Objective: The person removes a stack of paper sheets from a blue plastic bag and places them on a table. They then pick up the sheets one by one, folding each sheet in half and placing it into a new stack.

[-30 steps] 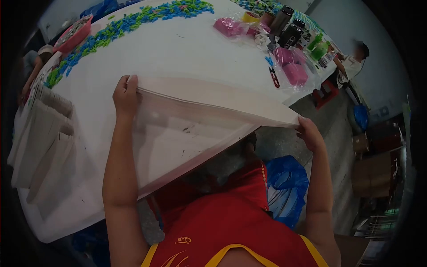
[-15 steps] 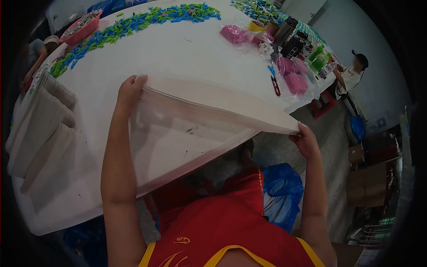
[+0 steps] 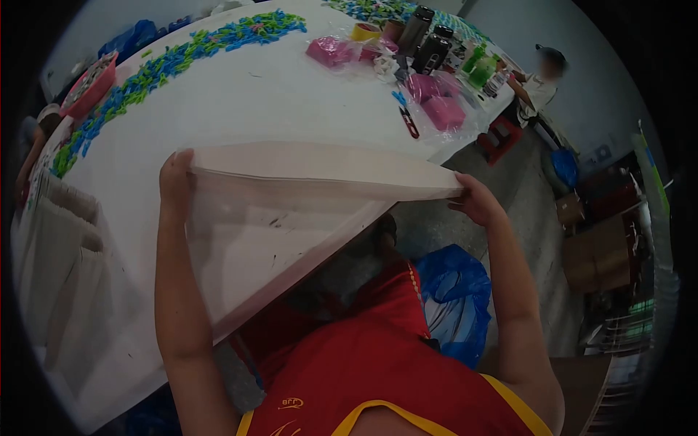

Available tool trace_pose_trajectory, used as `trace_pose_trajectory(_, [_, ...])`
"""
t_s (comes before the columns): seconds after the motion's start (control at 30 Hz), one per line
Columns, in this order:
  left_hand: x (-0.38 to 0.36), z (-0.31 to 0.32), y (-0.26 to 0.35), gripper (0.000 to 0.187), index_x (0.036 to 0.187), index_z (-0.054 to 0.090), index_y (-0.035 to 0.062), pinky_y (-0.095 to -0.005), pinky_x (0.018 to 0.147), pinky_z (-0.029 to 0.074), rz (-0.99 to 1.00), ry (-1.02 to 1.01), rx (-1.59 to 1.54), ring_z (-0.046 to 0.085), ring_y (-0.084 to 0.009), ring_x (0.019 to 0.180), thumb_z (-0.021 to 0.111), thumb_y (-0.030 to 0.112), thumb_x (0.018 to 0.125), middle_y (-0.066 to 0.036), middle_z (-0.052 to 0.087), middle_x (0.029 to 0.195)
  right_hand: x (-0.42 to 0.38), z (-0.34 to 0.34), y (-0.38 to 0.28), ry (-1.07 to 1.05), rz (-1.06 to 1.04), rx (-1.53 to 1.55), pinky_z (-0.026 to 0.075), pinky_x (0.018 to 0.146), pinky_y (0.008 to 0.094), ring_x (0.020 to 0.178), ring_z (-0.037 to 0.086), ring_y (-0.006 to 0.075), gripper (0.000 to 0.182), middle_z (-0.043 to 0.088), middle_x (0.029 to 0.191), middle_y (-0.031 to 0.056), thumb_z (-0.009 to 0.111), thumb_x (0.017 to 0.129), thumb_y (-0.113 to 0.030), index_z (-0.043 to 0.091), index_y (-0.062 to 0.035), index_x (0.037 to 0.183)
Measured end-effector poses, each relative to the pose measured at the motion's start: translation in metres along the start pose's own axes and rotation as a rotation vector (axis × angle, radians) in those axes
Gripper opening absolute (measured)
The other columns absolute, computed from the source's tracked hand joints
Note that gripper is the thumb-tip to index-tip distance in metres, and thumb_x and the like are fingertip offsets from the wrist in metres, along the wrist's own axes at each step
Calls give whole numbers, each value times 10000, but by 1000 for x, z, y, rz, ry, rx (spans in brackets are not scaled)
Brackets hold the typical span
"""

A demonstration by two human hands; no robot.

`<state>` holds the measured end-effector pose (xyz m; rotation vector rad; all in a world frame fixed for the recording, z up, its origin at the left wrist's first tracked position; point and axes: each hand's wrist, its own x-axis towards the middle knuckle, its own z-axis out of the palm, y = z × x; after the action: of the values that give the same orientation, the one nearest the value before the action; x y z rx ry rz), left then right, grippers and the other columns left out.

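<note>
A long stack of pale paper sheets point(image 3: 320, 163) stretches between my two hands, bowed along its length above the table edge. My left hand point(image 3: 177, 178) is closed on its left end, thumb on top. At the right end, past the table edge, my right hand point(image 3: 476, 198) pinches the stack between thumb and fingers. Several upright bundles of similar pale sheets point(image 3: 65, 269) stand on the white table point(image 3: 203, 102), left of my left forearm.
Blue and green clips point(image 3: 174, 62) lie along the far side near a pink basin point(image 3: 93, 89). Red-handled snips point(image 3: 408, 122), pink packs in plastic point(image 3: 443, 112) and dark flasks point(image 3: 434, 49) are at the right. A person point(image 3: 539, 83) sits beyond. A blue bag point(image 3: 458, 291) is beside my legs.
The view has turned, so the table items sit further left. Both hands still grip the stack; its right end is now nearly level with the left, and it lies flatter.
</note>
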<state>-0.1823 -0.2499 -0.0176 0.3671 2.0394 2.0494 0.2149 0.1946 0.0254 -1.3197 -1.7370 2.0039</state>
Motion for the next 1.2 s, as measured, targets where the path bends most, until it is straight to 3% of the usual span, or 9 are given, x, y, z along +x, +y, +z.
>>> trace_pose_trajectory(0.27, [18,-12,-25,223,875,606,73,-276,728,421,19,13,-156,517,-111,794,532,278,923,12,556,831,9,2,6,-23,8,-26,331,1045,445,1165,491,260,595,505,1319,113,568,899,-452,492,-61,1341])
trace_pose_trajectory(0.33, [26,-16,-37,222,884,607,64,-299,760,439,15,24,-379,537,-137,811,517,264,921,-10,568,848,6,9,5,-3,1,-29,330,1045,442,1165,493,257,585,513,1309,112,567,900,-450,498,-66,1336])
trace_pose_trajectory(0.4, [15,-6,-19,218,893,607,63,-311,777,446,11,70,-384,544,-146,823,516,259,922,-15,569,854,5,14,4,12,-5,-32,328,1045,440,1164,495,254,575,520,1299,110,567,900,-447,505,-72,1332])
trace_pose_trajectory(0.6, [31,-19,-38,208,925,611,64,-328,814,456,63,119,-439,557,-163,851,528,255,925,-19,574,869,9,16,9,-121,-37,5,338,1042,446,1194,481,250,548,515,1310,112,563,903,-442,517,-104,1331])
trace_pose_trajectory(0.7, [21,-17,-26,211,928,615,64,-321,815,454,72,99,-447,559,-158,851,537,260,927,-15,577,870,2,20,2,-89,-18,-41,354,1034,448,1182,493,255,554,512,1317,114,568,902,-444,512,-111,1341])
trace_pose_trajectory(0.77, [12,-11,-18,211,929,618,65,-315,813,454,69,75,-432,559,-154,851,541,261,927,-11,576,865,-6,27,-4,90,-79,-286,357,1033,462,1167,507,269,569,507,1329,118,576,897,-451,505,-120,1354])
trace_pose_trajectory(0.97, [-1,2,1,197,891,608,78,-285,739,443,83,88,-274,544,-121,805,572,269,924,2,578,842,9,10,8,-96,-85,84,427,972,435,1128,538,248,528,550,1277,115,575,917,-400,515,-81,1334])
trace_pose_trajectory(1.07, [6,-1,-4,229,856,602,80,-269,654,431,33,60,-199,529,-101,722,588,299,921,21,565,784,7,13,6,-152,-114,104,457,940,391,1117,540,252,545,556,1270,119,599,912,-372,503,-39,1332])
trace_pose_trajectory(1.2, [-4,11,10,262,824,601,76,-251,576,407,133,147,-85,500,-81,649,609,323,908,30,533,718,7,16,-1,-105,-142,57,483,880,373,1066,562,234,520,588,1216,109,593,919,-368,515,-32,1308])
